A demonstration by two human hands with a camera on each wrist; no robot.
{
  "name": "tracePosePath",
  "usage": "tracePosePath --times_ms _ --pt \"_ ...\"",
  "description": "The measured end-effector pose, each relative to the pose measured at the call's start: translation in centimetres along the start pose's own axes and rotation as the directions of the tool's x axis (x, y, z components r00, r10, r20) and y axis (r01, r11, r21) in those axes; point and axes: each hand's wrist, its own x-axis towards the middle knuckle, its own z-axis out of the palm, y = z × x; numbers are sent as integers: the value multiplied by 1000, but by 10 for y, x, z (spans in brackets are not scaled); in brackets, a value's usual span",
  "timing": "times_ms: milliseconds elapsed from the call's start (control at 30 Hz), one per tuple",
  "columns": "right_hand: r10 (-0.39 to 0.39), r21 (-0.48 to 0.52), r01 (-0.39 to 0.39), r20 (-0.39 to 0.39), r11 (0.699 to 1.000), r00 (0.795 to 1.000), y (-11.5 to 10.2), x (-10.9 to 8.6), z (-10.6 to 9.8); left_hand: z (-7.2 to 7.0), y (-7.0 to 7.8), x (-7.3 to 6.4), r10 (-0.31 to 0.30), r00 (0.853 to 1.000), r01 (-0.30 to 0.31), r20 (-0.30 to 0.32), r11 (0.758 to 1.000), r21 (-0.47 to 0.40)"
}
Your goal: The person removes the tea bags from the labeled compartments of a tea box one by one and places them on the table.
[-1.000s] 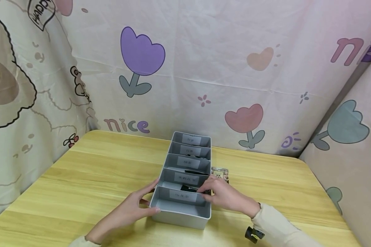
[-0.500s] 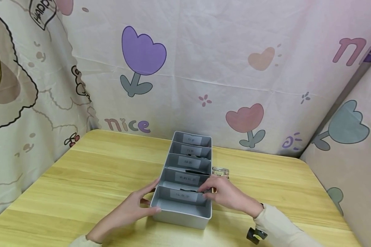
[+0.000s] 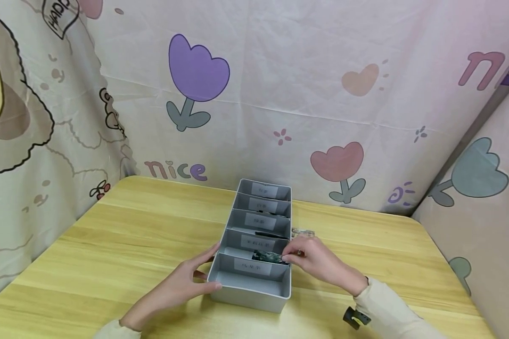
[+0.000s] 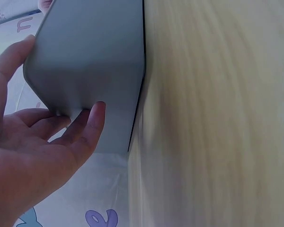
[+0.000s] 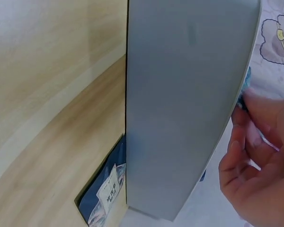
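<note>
A long grey divided box [image 3: 246,300] stands on the table, with paper labels on its dividers. My left hand [image 3: 176,287] holds its near left corner, thumb at the front rim and fingers against the left side. At the second compartment from the front, my right hand [image 3: 318,260] pinches the right end of a dark green patterned tea sachet [image 3: 267,256]. Its lower part is hidden in the box; in the right wrist view only a bit of the sachet [image 5: 246,79] shows above the rim.
Dark edges of other sachets [image 3: 271,235] show in compartments farther back. Another flat packet [image 5: 91,201], dark with a pale label, lies on the wooden table [image 3: 148,235] against the box's right side. A printed curtain [image 3: 254,117] hangs behind.
The sachet's patterned face now shows, where half a second ago only a thin dark edge did. My right hand has shifted slightly right. My left hand keeps its hold on the box.
</note>
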Motion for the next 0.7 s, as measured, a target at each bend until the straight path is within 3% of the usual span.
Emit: tracePosePath --times_ms 333,533,700 --pt "-52 -50 46 -132 998 990 -1 3 -4 -1 2 1 -1 1000 1 11 1000 -14" --pt "-149 -128 117 -274 985 950 -1 7 -8 -1 2 1 -4 1000 4 9 1000 -20" --pt "-212 -237 142 -301 961 930 1 12 -9 0 1 1 8 1000 -8 2 1000 -15"
